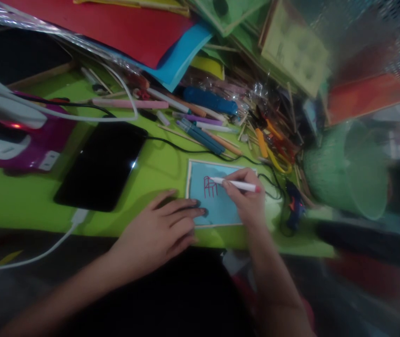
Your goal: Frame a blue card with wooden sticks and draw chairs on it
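Note:
A small light-blue card (217, 206) with a pale stick frame lies on the green table (158, 168). Red lines are drawn near its top left. My right hand (247, 199) is closed round a white pen (235, 184) whose tip touches the red drawing. My left hand (165, 229) lies flat with its fingers stretched out, the fingertips pressing on the card's left edge.
A black tablet (103, 166) lies left of the card, with a white cable (45, 250) below it. Pens, markers and sticks (203, 131) crowd the back. Coloured paper sheets (133, 28) are stacked behind. A green bucket (347, 168) stands at right. A glue gun (294, 208) is beside the card.

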Demonstrator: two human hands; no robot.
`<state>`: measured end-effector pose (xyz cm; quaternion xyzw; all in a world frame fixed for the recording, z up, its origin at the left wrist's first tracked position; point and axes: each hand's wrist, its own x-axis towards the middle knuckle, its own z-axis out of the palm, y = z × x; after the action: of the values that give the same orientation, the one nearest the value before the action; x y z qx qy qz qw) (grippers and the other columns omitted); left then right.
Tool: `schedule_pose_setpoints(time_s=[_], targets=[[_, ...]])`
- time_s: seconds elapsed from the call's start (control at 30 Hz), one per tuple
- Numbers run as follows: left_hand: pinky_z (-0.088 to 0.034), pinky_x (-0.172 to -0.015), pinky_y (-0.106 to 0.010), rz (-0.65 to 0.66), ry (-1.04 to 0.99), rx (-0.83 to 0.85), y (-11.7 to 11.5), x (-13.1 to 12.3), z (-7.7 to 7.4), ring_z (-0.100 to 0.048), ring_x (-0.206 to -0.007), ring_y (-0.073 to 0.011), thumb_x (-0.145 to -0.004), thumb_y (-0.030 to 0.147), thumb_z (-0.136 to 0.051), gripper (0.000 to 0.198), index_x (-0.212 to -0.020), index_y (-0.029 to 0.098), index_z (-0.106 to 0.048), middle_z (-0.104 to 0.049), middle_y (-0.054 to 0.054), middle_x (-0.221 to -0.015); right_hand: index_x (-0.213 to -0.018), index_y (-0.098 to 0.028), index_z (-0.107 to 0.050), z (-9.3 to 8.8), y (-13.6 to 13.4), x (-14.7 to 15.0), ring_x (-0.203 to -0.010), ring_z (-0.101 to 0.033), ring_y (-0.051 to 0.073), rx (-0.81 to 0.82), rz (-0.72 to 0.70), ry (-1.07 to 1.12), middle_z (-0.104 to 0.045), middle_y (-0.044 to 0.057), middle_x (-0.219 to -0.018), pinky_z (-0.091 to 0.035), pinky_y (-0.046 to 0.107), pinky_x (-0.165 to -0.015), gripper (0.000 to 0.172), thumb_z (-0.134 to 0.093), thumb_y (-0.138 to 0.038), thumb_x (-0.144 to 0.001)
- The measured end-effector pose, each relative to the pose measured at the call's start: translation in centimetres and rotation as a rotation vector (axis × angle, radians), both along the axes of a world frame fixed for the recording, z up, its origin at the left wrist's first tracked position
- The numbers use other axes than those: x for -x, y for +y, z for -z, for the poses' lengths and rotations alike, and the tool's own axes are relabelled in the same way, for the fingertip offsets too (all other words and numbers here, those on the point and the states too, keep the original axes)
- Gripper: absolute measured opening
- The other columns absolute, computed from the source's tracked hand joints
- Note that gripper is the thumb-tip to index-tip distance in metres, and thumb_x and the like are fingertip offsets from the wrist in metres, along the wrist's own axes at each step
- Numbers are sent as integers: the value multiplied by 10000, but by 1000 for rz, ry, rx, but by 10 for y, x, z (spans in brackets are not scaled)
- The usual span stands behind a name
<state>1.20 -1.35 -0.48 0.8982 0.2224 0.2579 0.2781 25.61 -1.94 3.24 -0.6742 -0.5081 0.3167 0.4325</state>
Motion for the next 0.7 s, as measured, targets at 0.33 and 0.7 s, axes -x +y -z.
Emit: schedule_pose_setpoints(time_s=[0.33,0.7], targets=[[-257,-1268,-414,6,26,-12,0,0,-1,-668,-1306,-211,-1108,369,-519,207,-990,248,-640,-764,69,-1373,-811,-236,-676,3,-5,-4,-657,-609,138,-8,-1,80,-662,-33,-722,-487,270,-589,117,-776,-295,-828],[-234,-1276,-396,6,25,-4,1,1,-1,-669,-1297,-199,-1109,372,-520,205,-985,253,-630,-764,73,-1373,-793,-243,-672,0,-5,0,-649,-628,143,22,-4,21,-703,-24,-726,-484,267,-572,119,-778,-294,-807]])
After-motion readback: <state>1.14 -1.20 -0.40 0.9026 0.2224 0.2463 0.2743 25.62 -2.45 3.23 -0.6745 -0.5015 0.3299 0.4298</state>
